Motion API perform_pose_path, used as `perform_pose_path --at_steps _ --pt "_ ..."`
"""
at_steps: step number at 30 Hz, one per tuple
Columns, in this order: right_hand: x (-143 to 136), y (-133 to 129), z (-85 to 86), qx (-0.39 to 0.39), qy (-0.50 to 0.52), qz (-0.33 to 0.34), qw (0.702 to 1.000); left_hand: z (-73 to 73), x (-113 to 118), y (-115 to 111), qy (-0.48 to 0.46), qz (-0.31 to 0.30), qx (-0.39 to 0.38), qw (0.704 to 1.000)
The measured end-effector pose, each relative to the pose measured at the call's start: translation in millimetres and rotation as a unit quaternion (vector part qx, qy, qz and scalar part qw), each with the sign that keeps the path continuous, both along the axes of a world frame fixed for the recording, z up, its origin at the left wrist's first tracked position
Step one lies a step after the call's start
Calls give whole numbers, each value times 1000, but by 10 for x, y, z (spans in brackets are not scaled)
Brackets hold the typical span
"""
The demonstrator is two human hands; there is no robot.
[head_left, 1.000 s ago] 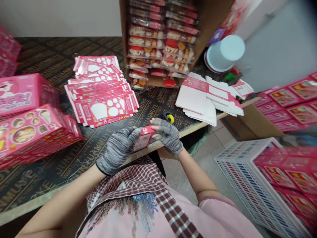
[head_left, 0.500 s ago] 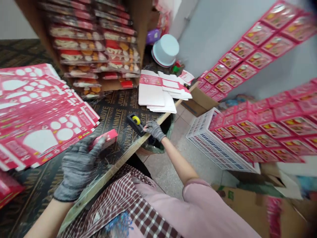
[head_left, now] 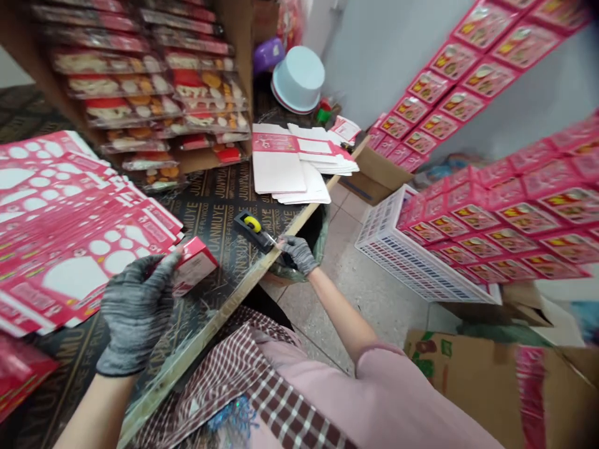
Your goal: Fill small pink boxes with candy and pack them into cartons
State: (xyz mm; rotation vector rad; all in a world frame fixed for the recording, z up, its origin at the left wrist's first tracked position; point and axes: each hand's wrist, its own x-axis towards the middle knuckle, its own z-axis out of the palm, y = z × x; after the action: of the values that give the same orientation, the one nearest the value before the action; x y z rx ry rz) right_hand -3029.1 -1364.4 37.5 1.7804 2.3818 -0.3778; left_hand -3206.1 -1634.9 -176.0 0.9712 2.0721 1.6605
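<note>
My left hand (head_left: 135, 312), in a grey knit glove, is closed around a small pink box (head_left: 195, 268) and holds it tilted just above the table. A side panel of the box faces up toward me. At the table's front edge, a black tape dispenser (head_left: 244, 226) with a yellow core lies on the dark board. My right hand (head_left: 299, 252), gloved with bare fingertips, pinches the end of clear tape (head_left: 270, 239) that runs out from the dispenser. Its lower fingers are curled and partly hidden.
Flat printed pink cartons (head_left: 93, 237) overlap at left. A cardboard box of packaged toy sets (head_left: 154, 93) stands behind. White folded cartons (head_left: 281, 165) lie farther right. A lined bin (head_left: 321, 234) hangs below the edge; a white crate (head_left: 393, 249) holds stacked pink boxes (head_left: 491, 218).
My right hand has drawn slightly away from the dispenser, and a short length of tape shows between them. The pink box in my left hand has turned, exposing more of its side.
</note>
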Motion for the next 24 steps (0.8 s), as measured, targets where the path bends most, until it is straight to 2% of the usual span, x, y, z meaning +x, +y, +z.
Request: perform_pose_path --at_steps 4,9,12,15,17,19,22,24 --pt "130 -36 -65 6 -3 -17 1000 20 -14 45 -21 19 15 999" --pt "149 -59 -157 74 1 -15 997 75 140 123 -1 14 -1 1000" --pt "132 -85 -111 105 22 -23 994 121 220 158 22 27 -1 999" --pt "-3 -232 -26 106 51 -33 992 176 260 171 44 51 7 998" --pt "-206 -423 7 39 91 -45 994 206 264 163 53 58 18 997" --pt "-484 -674 1 -115 146 -69 980 229 253 144 47 59 34 997" --pt "-915 -1059 -86 -357 178 -100 912 257 226 109 16 71 72 995" --pt "-1111 -1241 -188 -454 176 -115 866 271 213 93 -4 81 99 992"
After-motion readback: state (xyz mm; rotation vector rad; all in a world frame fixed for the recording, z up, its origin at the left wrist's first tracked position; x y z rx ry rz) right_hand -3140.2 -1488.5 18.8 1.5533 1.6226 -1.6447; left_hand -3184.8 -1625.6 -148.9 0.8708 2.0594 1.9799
